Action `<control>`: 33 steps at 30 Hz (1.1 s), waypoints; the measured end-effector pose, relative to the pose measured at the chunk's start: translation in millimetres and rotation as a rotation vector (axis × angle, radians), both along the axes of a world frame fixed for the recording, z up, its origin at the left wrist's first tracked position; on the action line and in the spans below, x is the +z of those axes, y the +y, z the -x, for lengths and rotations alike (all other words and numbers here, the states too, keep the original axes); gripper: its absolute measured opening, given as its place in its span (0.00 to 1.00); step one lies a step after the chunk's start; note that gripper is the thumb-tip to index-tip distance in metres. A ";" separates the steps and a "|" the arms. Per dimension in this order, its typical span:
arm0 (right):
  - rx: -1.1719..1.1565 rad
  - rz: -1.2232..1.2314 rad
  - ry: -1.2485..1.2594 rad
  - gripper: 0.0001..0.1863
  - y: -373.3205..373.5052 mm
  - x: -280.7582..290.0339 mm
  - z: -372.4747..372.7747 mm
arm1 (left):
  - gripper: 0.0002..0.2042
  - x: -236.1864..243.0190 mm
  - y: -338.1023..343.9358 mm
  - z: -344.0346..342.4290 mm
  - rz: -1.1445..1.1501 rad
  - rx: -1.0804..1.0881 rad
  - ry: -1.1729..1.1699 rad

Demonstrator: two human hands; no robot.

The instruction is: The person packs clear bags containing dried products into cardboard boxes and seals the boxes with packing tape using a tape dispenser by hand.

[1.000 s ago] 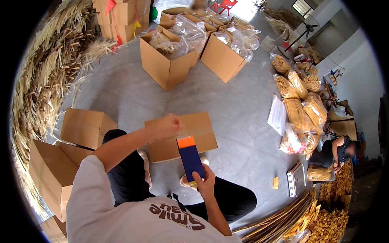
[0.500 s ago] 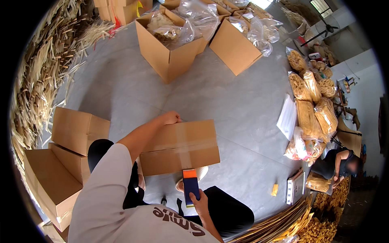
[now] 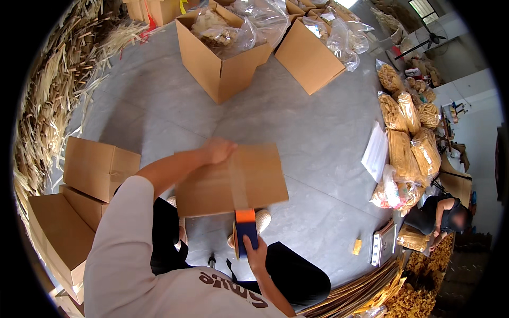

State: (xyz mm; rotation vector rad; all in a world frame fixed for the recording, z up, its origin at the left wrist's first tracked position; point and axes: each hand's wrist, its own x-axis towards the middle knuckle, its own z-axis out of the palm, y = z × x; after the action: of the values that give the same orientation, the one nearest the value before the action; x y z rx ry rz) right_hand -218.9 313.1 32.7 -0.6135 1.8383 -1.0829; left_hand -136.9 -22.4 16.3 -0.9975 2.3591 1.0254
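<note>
The cardboard box (image 3: pixel 204 185) is sitting in front of the person, between the knees and the open floor; whether it is resting flat or tilting is not showing clearly. Its upper face is lying closed, and 1 strip of clear tape (image 3: pixel 238 183) is running across it from the far edge to the near edge. The right hand (image 3: pixel 255 254) is holding the blue and orange tape dispenser (image 3: pixel 246 233), its fingers clamping around the body, with the orange end meeting the box's near edge. In my judgement the strip is covering the top but is not yet cut free. The left hand (image 3: pixel 220 150) is lying over the far edge near the strip; it is blurring, so I cannot tell whether its fingers are together or apart.

The grey floor (image 3: pixel 318 153) is carrying 1 closed box (image 3: pixel 85 165) and 1 open box (image 3: pixel 45 228) at the left, beside a heap of pale strips (image 3: pixel 50 100). Ahead, open cartons (image 3: pixel 220 79) are holding clear bags. At the right, filled bags (image 3: pixel 400 148) are lying in a row, a yellow packet (image 3: pixel 357 246) is lying near a flat scale (image 3: pixel 387 245), and 1 co-worker (image 3: pixel 449 204) is sitting beyond.
</note>
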 end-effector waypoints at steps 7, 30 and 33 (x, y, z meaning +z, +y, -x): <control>-0.029 0.078 -0.093 0.21 -138.8 10.1 9.7 | 0.20 -23.5 1.1 -30.3 0.318 0.177 0.318; -0.038 -0.219 -0.028 0.17 44.7 -73.8 -30.6 | 0.18 -64.7 -2.6 -65.3 -0.253 0.130 0.233; -0.037 -0.148 0.005 0.17 24.9 -62.5 -30.2 | 0.18 -47.6 -21.6 -55.8 0.004 0.132 0.067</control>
State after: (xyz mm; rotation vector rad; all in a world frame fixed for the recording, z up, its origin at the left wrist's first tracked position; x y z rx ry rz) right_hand -188.8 338.0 -29.8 -0.4973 1.9212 -0.9593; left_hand -81.1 -44.0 -31.3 -1.1499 2.3761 1.1189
